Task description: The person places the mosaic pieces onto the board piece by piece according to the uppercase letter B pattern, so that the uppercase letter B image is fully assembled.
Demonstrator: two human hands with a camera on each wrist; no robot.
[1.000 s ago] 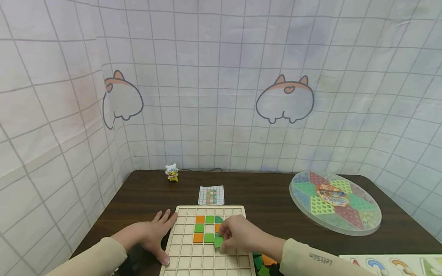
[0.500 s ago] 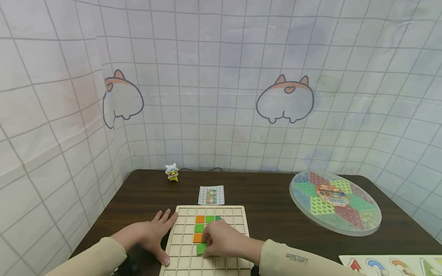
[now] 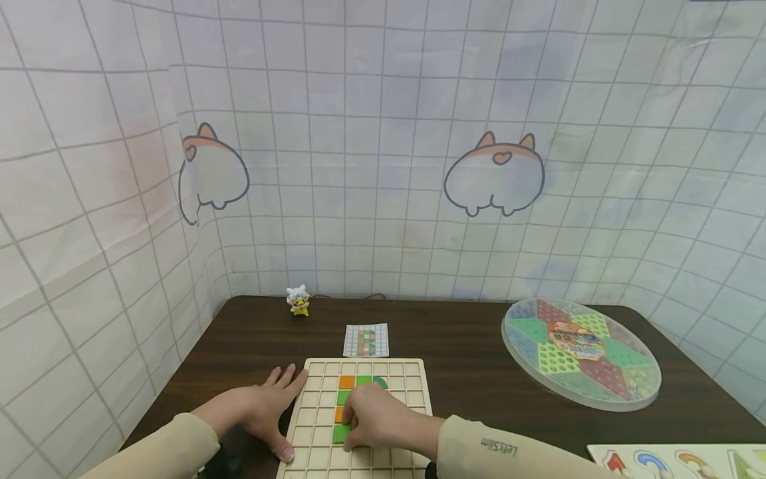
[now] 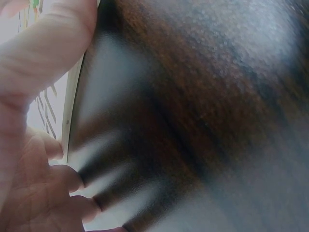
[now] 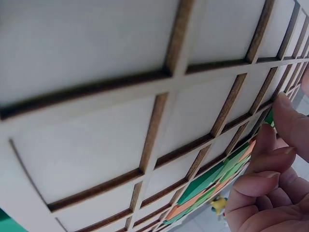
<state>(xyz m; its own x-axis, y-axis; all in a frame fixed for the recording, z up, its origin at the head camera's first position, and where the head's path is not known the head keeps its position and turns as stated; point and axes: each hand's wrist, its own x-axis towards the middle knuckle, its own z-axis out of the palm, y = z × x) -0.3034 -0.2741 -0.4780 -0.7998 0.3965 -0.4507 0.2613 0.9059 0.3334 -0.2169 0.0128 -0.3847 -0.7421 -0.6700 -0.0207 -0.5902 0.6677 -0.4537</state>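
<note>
A pale wooden grid board (image 3: 305,435) lies on the dark table. My right hand (image 3: 378,419) is over its middle, thumb and fingertips at the right edge of a green square tile (image 3: 340,434), which sits in a cell below an orange tile (image 3: 338,415). In the right wrist view the thumb and a finger pinch a sliver of that green tile (image 5: 269,117). Higher on the board show another orange tile (image 3: 347,382), a green one (image 3: 364,380) and a dark green rounded piece (image 3: 380,382); my hand hides others. My left hand (image 3: 266,407), fingers spread, rests along the board's left edge.
Behind the board lies a small pattern card (image 3: 366,340). A little figurine (image 3: 298,301) stands at the back left. At the right are a round Chinese checkers board (image 3: 580,352) and a peg puzzle board (image 3: 682,459). A grid-patterned curtain (image 3: 383,166) encloses the table.
My right hand has carried the green tile leftward across the board, from the right of the tile pattern to the cell under the left column. The left hand has stayed put.
</note>
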